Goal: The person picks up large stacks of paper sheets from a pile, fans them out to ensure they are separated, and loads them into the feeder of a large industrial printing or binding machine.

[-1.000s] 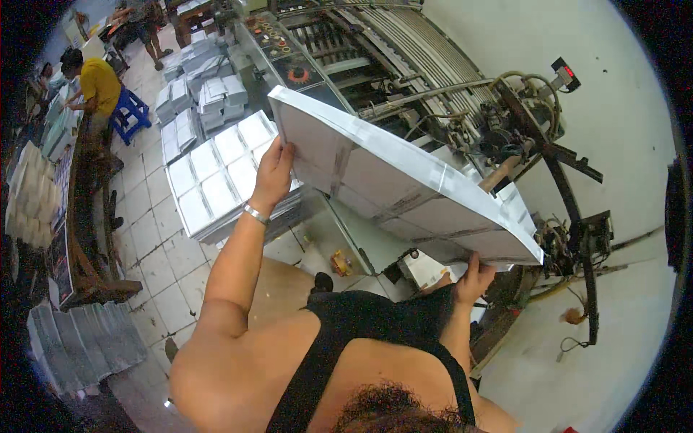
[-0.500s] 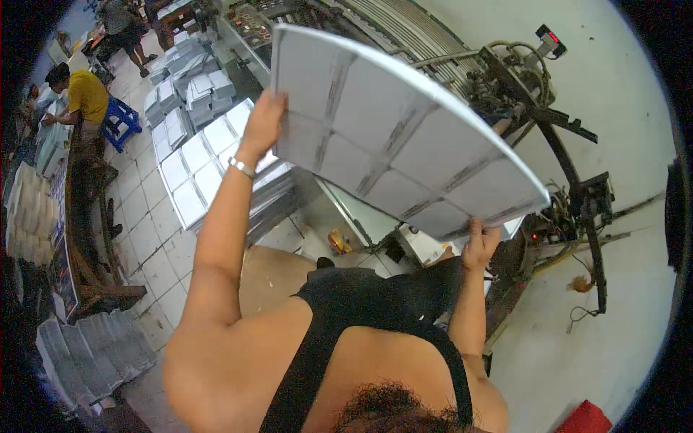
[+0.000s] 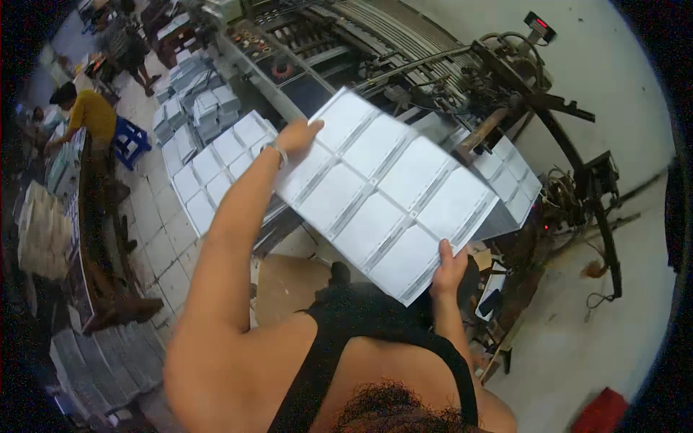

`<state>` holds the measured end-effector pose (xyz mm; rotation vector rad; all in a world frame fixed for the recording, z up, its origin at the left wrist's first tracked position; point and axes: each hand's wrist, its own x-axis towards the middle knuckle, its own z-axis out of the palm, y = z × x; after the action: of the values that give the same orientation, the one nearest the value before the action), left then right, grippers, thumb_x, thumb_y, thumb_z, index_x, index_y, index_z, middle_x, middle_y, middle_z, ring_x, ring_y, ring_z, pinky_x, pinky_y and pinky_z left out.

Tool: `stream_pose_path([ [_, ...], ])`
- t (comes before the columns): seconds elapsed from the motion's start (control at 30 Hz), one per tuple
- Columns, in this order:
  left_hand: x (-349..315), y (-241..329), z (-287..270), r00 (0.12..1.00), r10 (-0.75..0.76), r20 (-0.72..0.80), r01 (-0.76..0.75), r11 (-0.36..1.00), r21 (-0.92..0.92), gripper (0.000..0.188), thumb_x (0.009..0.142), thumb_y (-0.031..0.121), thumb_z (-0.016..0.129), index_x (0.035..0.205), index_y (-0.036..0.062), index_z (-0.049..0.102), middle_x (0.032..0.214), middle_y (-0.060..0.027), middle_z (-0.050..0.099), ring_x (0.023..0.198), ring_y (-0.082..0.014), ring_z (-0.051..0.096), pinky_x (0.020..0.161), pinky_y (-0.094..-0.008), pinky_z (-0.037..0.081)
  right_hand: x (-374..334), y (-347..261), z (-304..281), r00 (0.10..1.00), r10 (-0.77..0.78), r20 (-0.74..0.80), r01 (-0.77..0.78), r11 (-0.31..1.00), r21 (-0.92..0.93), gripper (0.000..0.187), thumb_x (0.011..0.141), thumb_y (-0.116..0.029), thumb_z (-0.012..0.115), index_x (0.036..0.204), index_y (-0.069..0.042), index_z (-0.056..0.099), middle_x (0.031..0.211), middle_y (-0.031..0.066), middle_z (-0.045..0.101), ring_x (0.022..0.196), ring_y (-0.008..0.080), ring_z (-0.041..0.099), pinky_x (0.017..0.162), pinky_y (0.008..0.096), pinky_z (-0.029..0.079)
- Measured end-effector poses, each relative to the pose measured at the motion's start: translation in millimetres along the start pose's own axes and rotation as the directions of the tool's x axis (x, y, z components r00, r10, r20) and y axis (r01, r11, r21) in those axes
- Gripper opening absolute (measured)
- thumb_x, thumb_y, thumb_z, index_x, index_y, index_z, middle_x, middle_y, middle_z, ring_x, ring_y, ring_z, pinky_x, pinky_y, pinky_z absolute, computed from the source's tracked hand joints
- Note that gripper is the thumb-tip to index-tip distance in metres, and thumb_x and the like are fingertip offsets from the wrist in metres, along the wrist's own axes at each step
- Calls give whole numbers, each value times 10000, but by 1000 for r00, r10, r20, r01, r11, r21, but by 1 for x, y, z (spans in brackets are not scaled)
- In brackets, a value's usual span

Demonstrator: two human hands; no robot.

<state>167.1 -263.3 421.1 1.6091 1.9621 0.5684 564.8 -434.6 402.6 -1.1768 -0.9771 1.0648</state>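
A large white printed paper sheet (image 3: 382, 187), marked in a grid of panels with grey bands, lies tilted between my hands. I cannot tell whether it is one sheet or a thin stack. My left hand (image 3: 297, 138) is closed on its left edge, and a watch or bracelet (image 3: 276, 153) circles that wrist. At the near right edge my right hand (image 3: 449, 270) pinches it, thumb on top. Beyond its right end sits a stack of similar sheets (image 3: 509, 195), partly hidden by the held one. Another printed stack (image 3: 209, 173) stands to the left.
A large machine (image 3: 404, 43) with rails and rollers spans the far side; its dark metal arm (image 3: 563, 137) juts out right. Cut paper bundles (image 3: 206, 101) stand far left. A person in yellow (image 3: 94, 115) works near a blue stool (image 3: 131, 142). A brown panel (image 3: 292, 285) is beside my legs.
The raised sheet has tipped down, so its printed upper face now shows instead of the underside. My left hand has moved right and slightly down; my right hand has come nearer and left.
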Motion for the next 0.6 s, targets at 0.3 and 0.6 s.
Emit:
stream_pose_path([
  [0.3, -12, 6, 17, 994, -109, -29, 112, 989, 93, 702, 879, 506, 456, 1081, -163, 524, 1172, -320, 518, 1065, -408, 538, 934, -423, 405, -12, 51, -27, 861, 486, 150, -493, 726, 480, 456, 899, -173, 535, 1276, 38, 391, 1190, 179, 527, 1054, 300, 549, 903, 414, 456],
  [0.6, -44, 25, -4, 996, 5, 86, -24, 976, 218, 670, 884, 507, 423, 1010, -131, 583, 1097, -309, 569, 1039, -401, 557, 914, -412, 418, -21, 32, -11, 913, 388, 123, -407, 862, 301, 498, 899, -217, 534, 1297, 31, 368, 1210, 172, 505, 1065, 286, 532, 907, 391, 433],
])
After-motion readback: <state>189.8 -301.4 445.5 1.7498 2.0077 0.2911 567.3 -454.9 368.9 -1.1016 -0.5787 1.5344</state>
